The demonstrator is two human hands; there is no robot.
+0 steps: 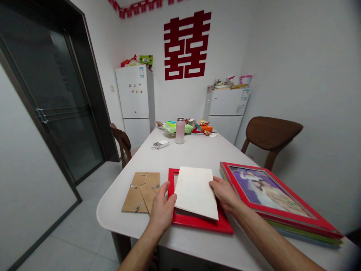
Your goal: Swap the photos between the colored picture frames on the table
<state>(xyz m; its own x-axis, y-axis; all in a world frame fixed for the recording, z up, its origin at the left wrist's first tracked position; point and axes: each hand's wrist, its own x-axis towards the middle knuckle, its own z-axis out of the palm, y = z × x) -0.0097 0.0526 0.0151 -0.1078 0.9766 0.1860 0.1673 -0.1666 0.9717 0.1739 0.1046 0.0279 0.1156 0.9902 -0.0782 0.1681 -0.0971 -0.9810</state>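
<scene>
A cream-white sheet of card (195, 192) is tilted over a red picture frame (201, 223) lying on the table. My left hand (163, 205) grips the card's left edge, its thumb and fingers at the side. My right hand (224, 192) pinches the right edge, most of its fingers hidden beneath. Part of the red frame's opening shows at the card's upper left. Left of the frame lies a brown backing board (132, 197) with several metal clips and a stand flap, partly behind my left hand.
A stack of picture frames (278, 192), the top one red with a photo, stands at the right. Farther back on the white table (141, 158) are a pink bottle (179, 131), a small white device (161, 144) and snack packages (170, 127). Wooden chairs (270, 131) flank the table.
</scene>
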